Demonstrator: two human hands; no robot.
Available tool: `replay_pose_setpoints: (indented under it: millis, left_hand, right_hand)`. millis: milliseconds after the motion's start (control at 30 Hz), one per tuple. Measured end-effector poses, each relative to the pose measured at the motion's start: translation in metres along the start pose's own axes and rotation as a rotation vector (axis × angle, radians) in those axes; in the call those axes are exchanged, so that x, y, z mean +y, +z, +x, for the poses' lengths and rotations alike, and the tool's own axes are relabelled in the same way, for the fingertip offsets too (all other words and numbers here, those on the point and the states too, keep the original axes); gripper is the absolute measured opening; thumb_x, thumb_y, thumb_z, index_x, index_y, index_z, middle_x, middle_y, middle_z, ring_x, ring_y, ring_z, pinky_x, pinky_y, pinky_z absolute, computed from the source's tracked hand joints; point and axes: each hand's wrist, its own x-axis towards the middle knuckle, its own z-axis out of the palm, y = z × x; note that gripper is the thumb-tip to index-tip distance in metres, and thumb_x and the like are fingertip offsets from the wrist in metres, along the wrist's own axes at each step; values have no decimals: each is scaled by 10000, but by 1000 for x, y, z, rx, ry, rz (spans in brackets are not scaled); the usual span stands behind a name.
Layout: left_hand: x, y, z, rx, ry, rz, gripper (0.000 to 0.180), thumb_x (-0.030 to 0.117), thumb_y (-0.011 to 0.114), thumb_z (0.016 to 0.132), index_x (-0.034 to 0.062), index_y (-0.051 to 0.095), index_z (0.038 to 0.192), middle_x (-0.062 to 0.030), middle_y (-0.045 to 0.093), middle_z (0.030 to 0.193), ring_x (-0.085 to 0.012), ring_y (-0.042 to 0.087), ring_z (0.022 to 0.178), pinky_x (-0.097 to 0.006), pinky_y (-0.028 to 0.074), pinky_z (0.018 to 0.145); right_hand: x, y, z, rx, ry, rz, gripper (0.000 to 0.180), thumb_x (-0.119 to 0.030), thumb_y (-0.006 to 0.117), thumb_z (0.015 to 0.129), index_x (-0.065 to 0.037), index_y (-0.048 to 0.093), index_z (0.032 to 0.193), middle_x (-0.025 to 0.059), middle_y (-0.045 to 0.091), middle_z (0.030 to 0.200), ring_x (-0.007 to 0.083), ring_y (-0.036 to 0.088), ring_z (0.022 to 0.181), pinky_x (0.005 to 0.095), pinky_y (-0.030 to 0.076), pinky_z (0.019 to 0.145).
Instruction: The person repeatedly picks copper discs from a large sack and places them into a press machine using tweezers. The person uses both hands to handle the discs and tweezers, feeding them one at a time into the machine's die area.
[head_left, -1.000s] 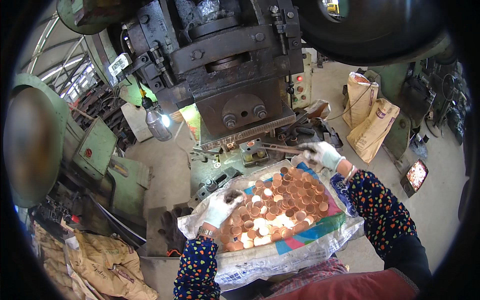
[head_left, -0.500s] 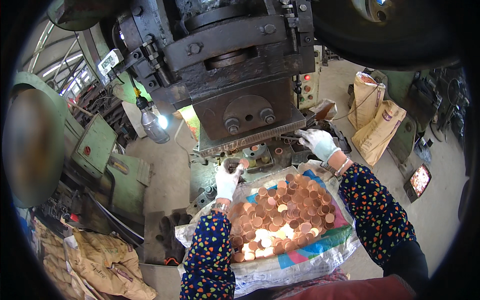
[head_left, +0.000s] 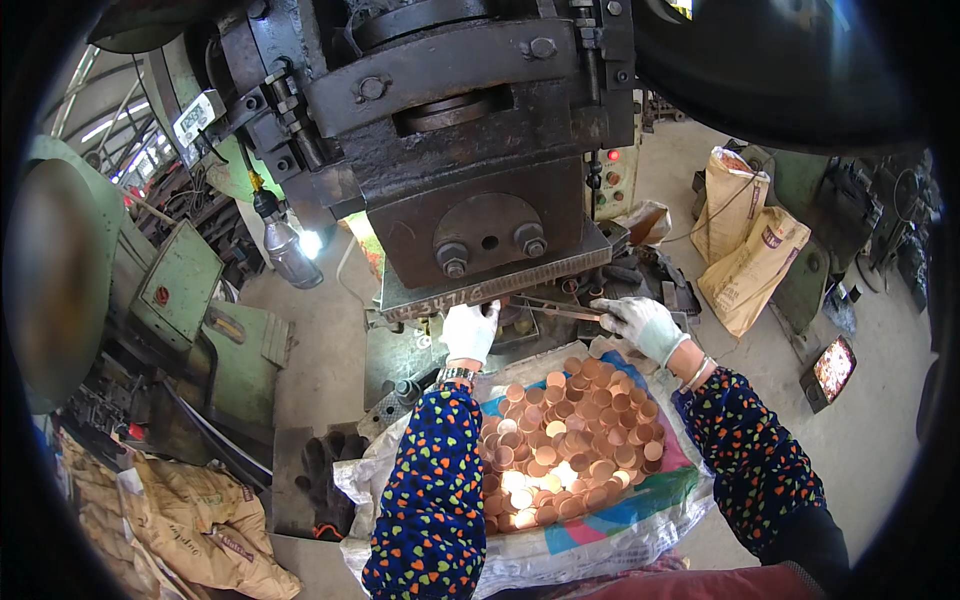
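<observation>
Your left hand (head_left: 468,335), in a white glove, is at the front of the press (head_left: 440,95), with its fingers at the lower edge of the block (head_left: 490,222). The fingertips are partly hidden there; you cannot tell whether they grasp a disc or are released. Your right hand (head_left: 646,328), also gloved in white, is to the right of the block. Its fingers are clenched on the tongs (head_left: 562,309), which extend leftward below the block's edge, their far end near your left hand.

The discs (head_left: 570,430), flat, round and copper-coloured, lie in a loose heap on the sack (head_left: 640,508), in front of the press and between your forearms. The sack is white with blue, green and pink areas. Bright light falls on the lower part of the heap.

Two bolts (head_left: 530,240) project from the block's face. To its left hangs a lit lamp (head_left: 288,255). Behind the press, on the right, stands a control box (head_left: 620,190) showing a red light. Two paper bags (head_left: 752,275) stand on the floor (head_left: 735,385) farther right, one upright, one tilted.
</observation>
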Motion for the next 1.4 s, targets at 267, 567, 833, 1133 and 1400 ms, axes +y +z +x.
replay_pose_setpoints:
  millis: [267, 567, 833, 1133, 1400]
  left_hand:
    - [-5, -37, -29, -38, 3, -324, 202, 245, 653, 811, 81, 678, 925, -119, 631, 900, -280, 621, 830, -349, 496, 761]
    - [-51, -134, -144, -690, 200, -77, 485, 417, 684, 778, 141, 608, 1169, -105, 600, 1136, -278, 578, 1045, -377, 465, 905]
    - [-64, -124, -171, -667, 77, -53, 470, 403, 728, 706, 137, 638, 1083, -56, 582, 1065, -243, 531, 1052, -364, 438, 919]
    - [-70, -128, -175, -576, 91, -160, 428, 324, 779, 680, 112, 647, 1027, -74, 619, 963, -238, 584, 933, -350, 474, 839]
    - [-68, -137, -169, -610, -71, -283, 247, 229, 719, 746, 73, 644, 922, -95, 667, 886, -242, 634, 833, -355, 496, 756]
  right_hand:
    - [-21, -8, 2, -67, -6, -47, 302, -301, 475, 934, -164, 577, 1184, 131, 647, 849, 310, 625, 819, 407, 503, 702]
    - [-82, 5, -90, -111, -50, 341, 303, -249, 540, 901, -111, 618, 1160, 129, 651, 868, 283, 619, 823, 363, 482, 708]
    - [-103, 24, -159, -283, 332, 881, 433, -288, 584, 902, 5, 567, 1221, 29, 597, 753, 72, 523, 657, 239, 436, 596]
    - [-100, 31, -164, -291, 440, 999, 439, -285, 601, 899, 2, 567, 1230, -5, 582, 769, 43, 505, 648, 200, 413, 548]
    - [-100, 32, -162, -284, 372, 929, 423, -242, 594, 896, 38, 564, 1211, 12, 590, 813, 63, 524, 681, 224, 451, 628]
